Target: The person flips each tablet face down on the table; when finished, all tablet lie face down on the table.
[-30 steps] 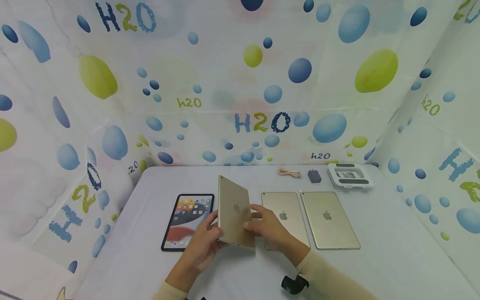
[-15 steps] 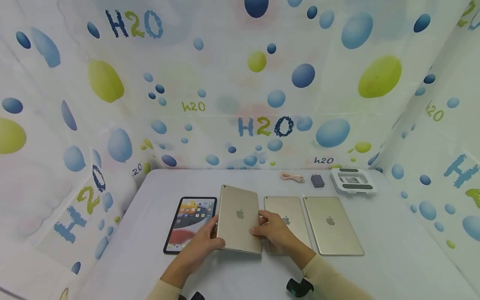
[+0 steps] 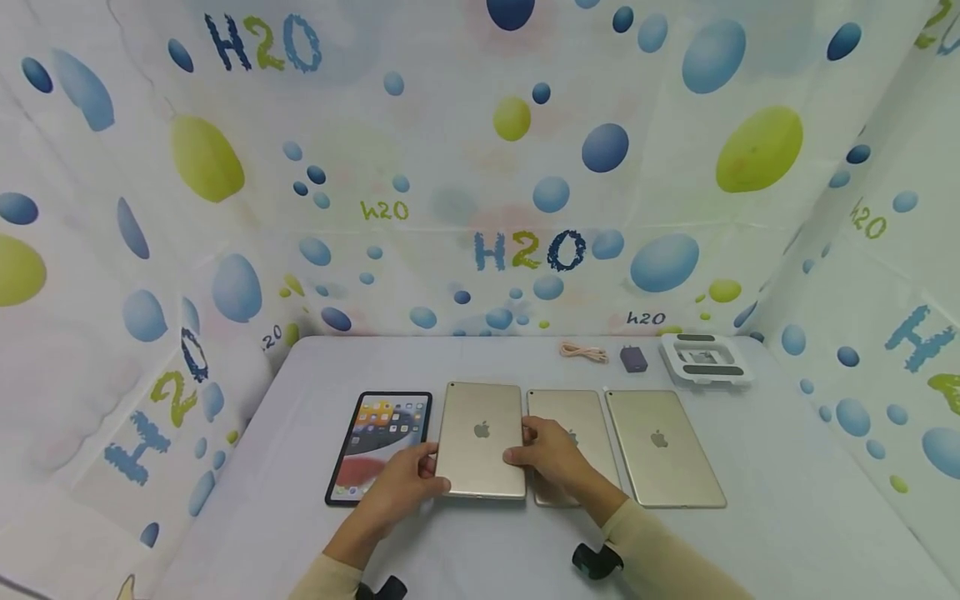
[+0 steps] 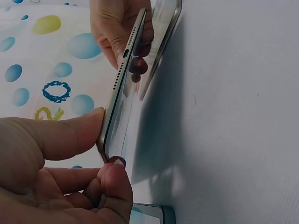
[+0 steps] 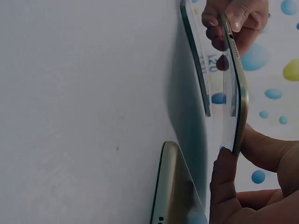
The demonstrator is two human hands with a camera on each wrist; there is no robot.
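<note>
Both hands hold one gold tablet (image 3: 480, 458), its back with the apple logo facing up. The left hand (image 3: 401, 487) pinches its left edge, thumb on the back and fingers beneath. On the opposite edge, the right hand (image 3: 558, 458) grips it the same way. In the left wrist view the tablet (image 4: 122, 84) is raised off the table, with a shadow below it. A tablet with a lit screen (image 3: 382, 442) lies to the left. Two more gold tablets lie face down to the right, the nearer one (image 3: 562, 404) partly covered by the right hand, the other (image 3: 663, 450) beyond it.
At the back of the white table (image 3: 780, 517) are a coiled cable (image 3: 583, 352), a dark charger plug (image 3: 633, 359) and a white plastic case (image 3: 705, 360) with grey strips. A patterned cloth wall (image 3: 450, 167) closes off the rear and both sides.
The held tablet has gone from steeply tilted to nearly flat, back upward, and has come lower toward the table. Both hands keep their hold on its edges.
</note>
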